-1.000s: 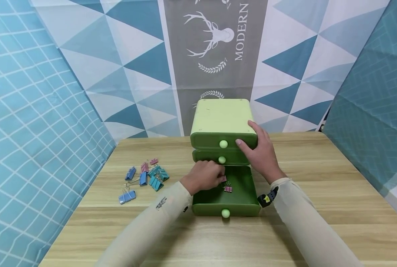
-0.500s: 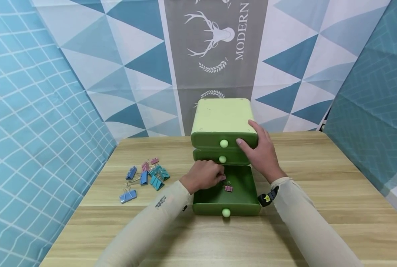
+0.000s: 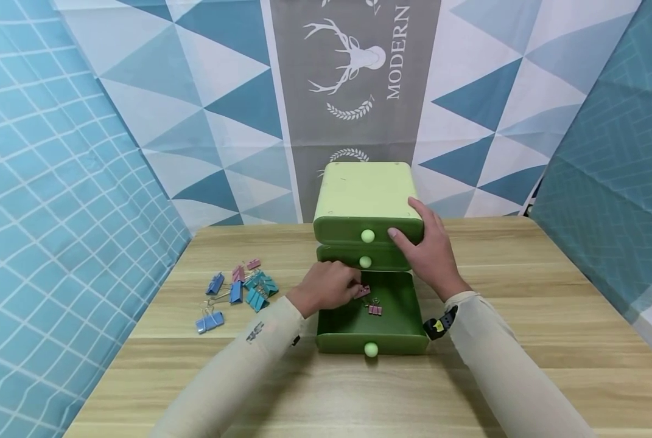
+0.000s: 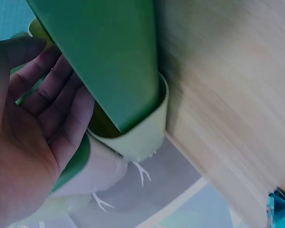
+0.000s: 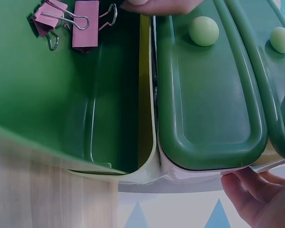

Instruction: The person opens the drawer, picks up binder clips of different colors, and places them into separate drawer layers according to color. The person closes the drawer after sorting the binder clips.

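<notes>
A small green drawer unit (image 3: 366,188) with round pale knobs stands on the table, its bottom drawer (image 3: 397,344) pulled out. Two pink binder clips lie in that drawer: one clip (image 3: 375,310) near the middle, the other clip (image 3: 364,291) right by the left fingertips. My left hand (image 3: 326,286) reaches over the drawer's left side; in the left wrist view its fingers (image 4: 61,90) are loosely bent with nothing seen between them. My right hand (image 3: 435,255) holds the unit's upper right corner, thumb on the top drawer's front and fingers along the side.
Left of the unit, a loose group of binder clips lies on the wooden table (image 3: 523,316): pink clips (image 3: 238,274), blue clips (image 3: 209,322) and teal clips (image 3: 257,299). A patterned cloth (image 3: 353,121) hangs behind the unit.
My left hand has drawn slightly left and away from the pink binder clip, which shows more fully in the drawer. The right hand stays on the unit's corner.
</notes>
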Demonstrator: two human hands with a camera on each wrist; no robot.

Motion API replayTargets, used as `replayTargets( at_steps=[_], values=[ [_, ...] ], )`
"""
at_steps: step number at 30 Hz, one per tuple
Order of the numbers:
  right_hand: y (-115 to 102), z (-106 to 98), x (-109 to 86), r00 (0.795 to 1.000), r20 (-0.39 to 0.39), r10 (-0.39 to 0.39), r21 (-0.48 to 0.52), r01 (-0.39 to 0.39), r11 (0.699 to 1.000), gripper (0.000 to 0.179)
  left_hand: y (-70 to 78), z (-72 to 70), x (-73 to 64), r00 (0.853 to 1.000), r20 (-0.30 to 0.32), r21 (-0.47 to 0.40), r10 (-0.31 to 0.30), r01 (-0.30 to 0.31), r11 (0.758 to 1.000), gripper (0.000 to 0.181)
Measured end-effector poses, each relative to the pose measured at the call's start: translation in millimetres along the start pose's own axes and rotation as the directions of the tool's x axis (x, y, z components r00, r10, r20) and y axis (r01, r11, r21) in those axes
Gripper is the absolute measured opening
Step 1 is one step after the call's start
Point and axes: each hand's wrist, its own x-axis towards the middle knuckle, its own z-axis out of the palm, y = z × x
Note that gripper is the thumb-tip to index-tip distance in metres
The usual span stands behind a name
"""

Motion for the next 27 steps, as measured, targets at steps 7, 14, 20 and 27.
replayTargets(
  at_steps=[7,14,20,27],
  values=[
    [-0.1,-0.6,0.4,1.0,0.003,0.0,-0.005,0.0,1.0,0.072,-13.3,-1.4,-11.7,1.0,-0.023,-0.016,-0.016,0.016,1.0,0.016],
    [-0.2,-0.4,0.4,1.0,0.008,0.006,0.002,-0.006,1.0,0.072,-22.4,-2.7,-16.6,0.995,-0.097,-0.029,0.015,-0.018,0.999,0.016],
    [-0.9,0.2,-0.7,1.0,0.017,0.017,0.007,-0.017,1.0,0.072,-28.1,-0.4,-23.8,0.987,-0.161,-0.053,-0.002,-0.006,0.999,0.015],
    [0.4,-0.5,-0.4,1.0,0.011,0.011,0.006,-0.011,1.0,0.073,-33.9,0.5,-33.2,0.977,-0.205,-0.099,-0.051,0.031,0.995,0.014]
  ],
)
